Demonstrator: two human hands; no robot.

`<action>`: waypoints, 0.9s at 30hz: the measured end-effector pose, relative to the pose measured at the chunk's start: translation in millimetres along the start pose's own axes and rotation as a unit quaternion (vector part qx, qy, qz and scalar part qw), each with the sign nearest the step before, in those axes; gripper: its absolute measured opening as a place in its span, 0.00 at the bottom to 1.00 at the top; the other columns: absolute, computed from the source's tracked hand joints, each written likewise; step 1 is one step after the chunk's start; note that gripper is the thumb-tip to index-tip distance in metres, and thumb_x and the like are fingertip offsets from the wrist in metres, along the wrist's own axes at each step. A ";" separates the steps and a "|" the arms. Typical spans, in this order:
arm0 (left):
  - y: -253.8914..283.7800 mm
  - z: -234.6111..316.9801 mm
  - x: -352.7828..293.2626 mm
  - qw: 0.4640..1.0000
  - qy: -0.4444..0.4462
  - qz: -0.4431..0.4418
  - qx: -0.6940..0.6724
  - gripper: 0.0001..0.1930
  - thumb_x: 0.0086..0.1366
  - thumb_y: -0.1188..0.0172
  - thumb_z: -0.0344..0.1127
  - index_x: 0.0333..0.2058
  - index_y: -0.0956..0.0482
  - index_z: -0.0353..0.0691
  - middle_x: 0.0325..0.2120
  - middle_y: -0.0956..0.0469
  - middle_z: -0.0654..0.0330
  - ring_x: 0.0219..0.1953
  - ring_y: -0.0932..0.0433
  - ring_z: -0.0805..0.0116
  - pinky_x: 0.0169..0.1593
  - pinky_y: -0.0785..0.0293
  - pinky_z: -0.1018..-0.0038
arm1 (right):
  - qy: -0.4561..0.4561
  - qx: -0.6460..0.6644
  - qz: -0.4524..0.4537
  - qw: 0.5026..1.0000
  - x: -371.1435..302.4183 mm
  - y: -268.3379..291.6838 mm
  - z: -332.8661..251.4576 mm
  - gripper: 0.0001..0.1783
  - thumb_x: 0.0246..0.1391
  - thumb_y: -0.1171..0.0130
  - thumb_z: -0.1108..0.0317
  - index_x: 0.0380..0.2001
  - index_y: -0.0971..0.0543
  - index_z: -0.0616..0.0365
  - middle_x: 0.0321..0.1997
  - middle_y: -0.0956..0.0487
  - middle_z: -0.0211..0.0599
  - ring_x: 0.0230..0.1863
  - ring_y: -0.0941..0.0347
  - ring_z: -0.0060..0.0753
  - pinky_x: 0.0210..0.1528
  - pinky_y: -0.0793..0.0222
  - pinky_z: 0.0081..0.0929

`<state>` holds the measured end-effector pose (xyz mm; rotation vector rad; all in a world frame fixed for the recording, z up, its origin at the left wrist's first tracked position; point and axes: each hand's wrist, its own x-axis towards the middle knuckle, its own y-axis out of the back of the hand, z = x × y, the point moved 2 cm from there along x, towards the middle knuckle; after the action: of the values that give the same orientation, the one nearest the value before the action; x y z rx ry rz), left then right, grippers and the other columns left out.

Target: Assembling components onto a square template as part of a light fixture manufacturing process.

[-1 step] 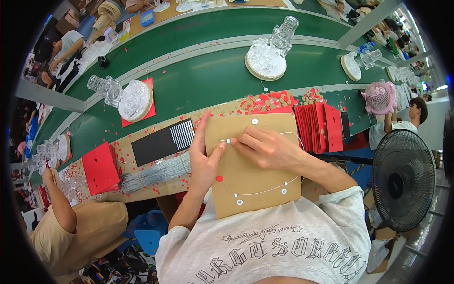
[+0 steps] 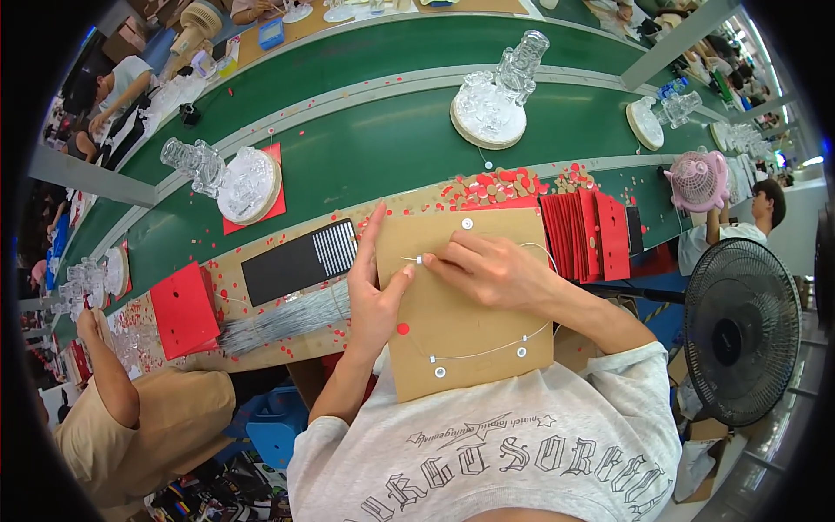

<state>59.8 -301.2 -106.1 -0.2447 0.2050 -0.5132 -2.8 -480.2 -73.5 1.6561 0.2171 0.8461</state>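
Left hand (image 2: pixel 372 300) is lying spread, pinning the brown card (image 2: pixel 470 335) on the table (image 2: pixel 261 339), right hand (image 2: pixel 491 270) is pinching the white cord tip (image 2: pixel 416 259); best keeping card flat, cord taut

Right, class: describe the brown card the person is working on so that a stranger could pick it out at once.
Start at the long green belt and come down to the tan bench edge nearest the person. The brown card lies there under the left hand and right hand. Unlike the red cards stacked beside it, it is plain brown with white eyelets and a thin white string.
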 end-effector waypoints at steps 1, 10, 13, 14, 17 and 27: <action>1.7 -0.4 -1.2 1.000 0.000 -0.010 -0.004 0.42 0.60 0.49 0.16 0.73 0.49 0.36 0.68 0.38 0.49 0.67 0.34 0.62 0.68 0.36 0.69 | -0.018 0.040 -0.004 0.999 -1.0 2.5 4.6 0.26 0.41 0.38 0.73 0.48 0.19 0.66 0.38 0.26 0.35 0.37 0.26 0.31 0.34 0.22 0.26; 1.9 -0.9 -1.4 1.000 -0.004 -0.024 -0.019 0.43 0.59 0.51 0.15 0.74 0.50 0.37 0.69 0.40 0.49 0.68 0.35 0.61 0.69 0.39 0.69 | -0.046 0.028 -0.020 0.998 6.5 5.3 1.0 0.25 0.42 0.38 0.74 0.48 0.19 0.65 0.40 0.25 0.34 0.41 0.25 0.32 0.35 0.20 0.26; 3.7 -2.8 -1.0 0.999 -0.011 -0.033 -0.011 0.43 0.59 0.51 0.15 0.74 0.51 0.38 0.69 0.40 0.49 0.68 0.36 0.61 0.69 0.39 0.69 | -0.070 0.064 0.003 0.996 -2.5 5.9 3.1 0.23 0.42 0.39 0.73 0.47 0.19 0.65 0.40 0.24 0.34 0.43 0.24 0.32 0.35 0.20 0.26; 2.5 -3.5 -0.6 0.999 -0.022 -0.029 -0.006 0.43 0.59 0.51 0.15 0.74 0.51 0.38 0.69 0.40 0.49 0.68 0.36 0.61 0.69 0.39 0.70 | -0.053 0.047 -0.006 0.997 -0.1 0.6 0.4 0.23 0.43 0.39 0.73 0.46 0.19 0.65 0.40 0.24 0.35 0.43 0.24 0.32 0.35 0.20 0.26; -0.2 -0.5 2.6 0.999 -0.014 -0.039 0.025 0.40 0.62 0.51 0.17 0.73 0.47 0.37 0.67 0.36 0.50 0.64 0.31 0.65 0.65 0.35 0.73 | -0.060 0.013 -0.018 0.998 3.4 -3.6 -2.8 0.21 0.46 0.39 0.70 0.46 0.18 0.63 0.41 0.24 0.35 0.43 0.23 0.34 0.37 0.21 0.26; 4.0 28.9 14.0 0.747 -0.243 0.040 0.618 0.14 0.61 0.32 0.32 0.47 0.12 0.47 0.62 0.28 0.44 0.65 0.31 0.40 0.64 0.31 0.56 | -0.447 0.053 0.184 0.874 -98.9 29.7 -15.1 0.24 0.40 0.23 0.72 0.45 0.16 0.62 0.47 0.17 0.42 0.44 0.19 0.41 0.44 0.21 0.33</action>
<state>80.9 -299.7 -81.6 0.9413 -0.6547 -0.3909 -92.1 -532.7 -86.2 2.0559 -0.7270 0.2566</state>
